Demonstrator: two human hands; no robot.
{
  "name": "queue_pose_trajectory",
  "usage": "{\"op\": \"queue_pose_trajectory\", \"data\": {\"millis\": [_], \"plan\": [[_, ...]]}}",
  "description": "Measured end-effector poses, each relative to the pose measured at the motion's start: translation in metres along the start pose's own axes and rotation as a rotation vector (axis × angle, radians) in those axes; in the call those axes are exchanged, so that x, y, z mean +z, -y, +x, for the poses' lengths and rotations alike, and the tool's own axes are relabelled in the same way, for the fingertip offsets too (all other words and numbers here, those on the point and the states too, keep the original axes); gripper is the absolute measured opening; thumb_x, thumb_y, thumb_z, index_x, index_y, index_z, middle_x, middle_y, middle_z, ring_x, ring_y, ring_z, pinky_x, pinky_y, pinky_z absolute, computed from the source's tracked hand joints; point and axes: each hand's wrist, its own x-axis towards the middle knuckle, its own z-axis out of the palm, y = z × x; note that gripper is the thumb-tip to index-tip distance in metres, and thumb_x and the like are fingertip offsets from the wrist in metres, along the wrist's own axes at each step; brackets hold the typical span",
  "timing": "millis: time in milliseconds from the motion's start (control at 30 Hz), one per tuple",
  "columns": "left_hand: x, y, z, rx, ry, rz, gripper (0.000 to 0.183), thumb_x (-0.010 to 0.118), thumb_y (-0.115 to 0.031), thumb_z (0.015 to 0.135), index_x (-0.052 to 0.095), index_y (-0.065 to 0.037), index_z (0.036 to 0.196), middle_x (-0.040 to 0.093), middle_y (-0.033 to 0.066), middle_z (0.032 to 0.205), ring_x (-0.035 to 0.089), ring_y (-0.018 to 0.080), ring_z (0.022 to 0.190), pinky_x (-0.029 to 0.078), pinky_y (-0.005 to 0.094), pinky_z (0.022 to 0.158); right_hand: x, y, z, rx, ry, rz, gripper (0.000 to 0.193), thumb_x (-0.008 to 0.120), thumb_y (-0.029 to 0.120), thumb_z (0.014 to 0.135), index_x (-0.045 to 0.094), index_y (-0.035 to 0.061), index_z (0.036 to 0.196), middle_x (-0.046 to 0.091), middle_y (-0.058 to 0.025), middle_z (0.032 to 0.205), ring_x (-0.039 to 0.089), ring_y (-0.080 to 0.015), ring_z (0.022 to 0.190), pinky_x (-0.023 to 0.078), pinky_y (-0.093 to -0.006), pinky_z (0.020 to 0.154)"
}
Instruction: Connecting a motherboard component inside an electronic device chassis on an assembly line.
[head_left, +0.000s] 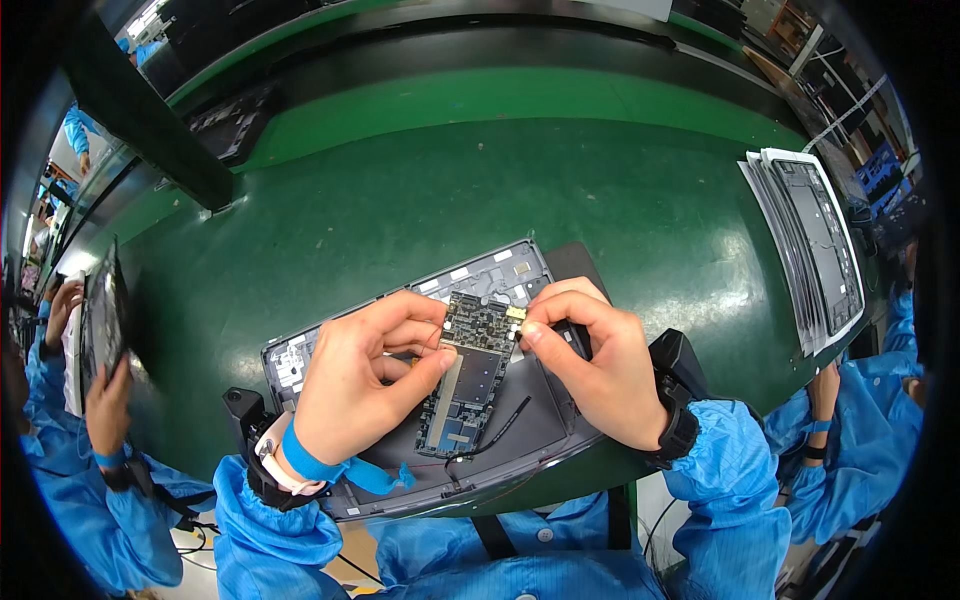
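Seating looks like the step in hand: both hands pinch a circuit board (470, 365) over the grey tray (500, 272) on the green surface (400, 190), left hand (365, 375) clamped on its left edge, right hand (590, 365) on its top corner (a black cable (495, 435) trails below). Next calls for careful alignment.

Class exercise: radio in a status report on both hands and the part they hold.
Left hand and right hand pinch circuit board above grey casing. Black cable loose beside board. Nothing blocking.

One circuit board (470, 370), one grey housing shell (480, 275), one stack of panels (815, 245), two hands
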Motion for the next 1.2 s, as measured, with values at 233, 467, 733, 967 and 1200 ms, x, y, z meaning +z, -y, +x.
{"op": "queue_pose_trajectory", "data": {"millis": [233, 467, 733, 967, 1200], "plan": [[-0.0013, 0.0006, -0.0029, 0.048, -0.007, 0.005, 0.026, 0.060, 0.004, 0.078, 0.052, 0.006, 0.103, 0.064, 0.0093, 0.084, 0.061, 0.0105, 0.080, 0.054, 0.0218, 0.065, 0.0004, -0.0018, 0.0004, -0.073, -0.005, -0.003, 0.006, 0.064, 0.003, 0.076, 0.062, 0.0004, 0.081, 0.061, -0.0077, 0.082, 0.056, -0.0202, 0.082, 0.042, -0.0301, 0.076], [-0.0009, -0.0005, -0.0020, 0.049, 0.012, -0.022, 0.026, 0.060, 0.005, 0.079, 0.051, 0.007, 0.104, 0.064, 0.0093, 0.084, 0.060, 0.0102, 0.082, 0.054, 0.0215, 0.065, -0.0007, -0.0023, 0.0001, -0.080, -0.008, -0.055, 0.006, 0.065, 0.003, 0.075, 0.063, 0.0009, 0.081, 0.062, -0.0072, 0.082, 0.057, -0.0200, 0.082, 0.041, -0.0299, 0.076], [-0.0050, 0.0044, -0.0015, -0.015, 0.062, -0.131, 0.031, 0.059, 0.006, 0.080, 0.051, 0.011, 0.109, 0.064, 0.0122, 0.094, 0.061, 0.0129, 0.085, 0.052, 0.0227, 0.075, -0.0026, 0.0007, 0.0014, -0.079, -0.053, -0.102, 0.008, 0.070, 0.004, 0.071, 0.066, 0.0030, 0.078, 0.063, -0.0059, 0.082, 0.058, -0.0181, 0.079, 0.041, -0.0279, 0.076], [-0.0029, 0.0035, -0.0006, -0.055, 0.059, -0.147, 0.033, 0.058, 0.008, 0.081, 0.050, 0.013, 0.113, 0.065, 0.0158, 0.096, 0.061, 0.0126, 0.087, 0.051, 0.0229, 0.075, -0.0040, -0.0025, 0.0017, -0.068, -0.030, -0.109, 0.009, 0.071, 0.004, 0.069, 0.068, 0.0032, 0.077, 0.064, -0.0070, 0.083, 0.059, -0.0182, 0.078, 0.042, -0.0277, 0.076], [-0.0042, 0.0041, -0.0006, -0.085, 0.067, -0.182, 0.033, 0.059, 0.007, 0.081, 0.051, 0.012, 0.113, 0.066, 0.0156, 0.096, 0.060, 0.0118, 0.088, 0.050, 0.0223, 0.076, -0.0031, 0.0024, 0.0009, -0.041, -0.043, -0.010, 0.010, 0.071, 0.004, 0.070, 0.068, 0.0027, 0.079, 0.064, -0.0098, 0.086, 0.059, -0.0199, 0.086, 0.044, -0.0295, 0.078]]}}
